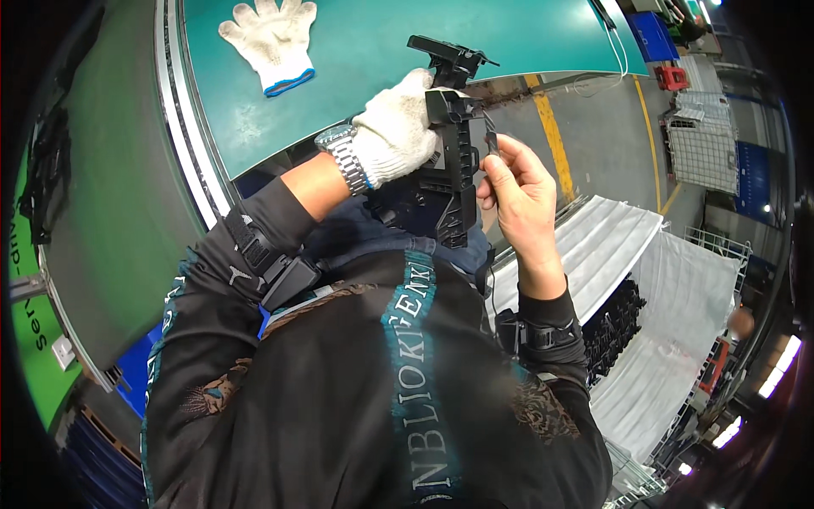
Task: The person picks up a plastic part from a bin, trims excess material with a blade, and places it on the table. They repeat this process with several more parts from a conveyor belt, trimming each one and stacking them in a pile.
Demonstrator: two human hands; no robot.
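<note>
Close under the camera, gloved left hand grips the long black plastic bracket upright; bare right hand pinches a small dark clip just beside it.

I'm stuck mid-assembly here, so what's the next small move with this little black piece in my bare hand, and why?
Probably ease the small black piece leftward onto the upper part of the long black plastic part. The right hand pinches it right beside that part, while the gloved left hand grips the part near its top, holding it upright. Where exactly it seats can't be made out.
</note>
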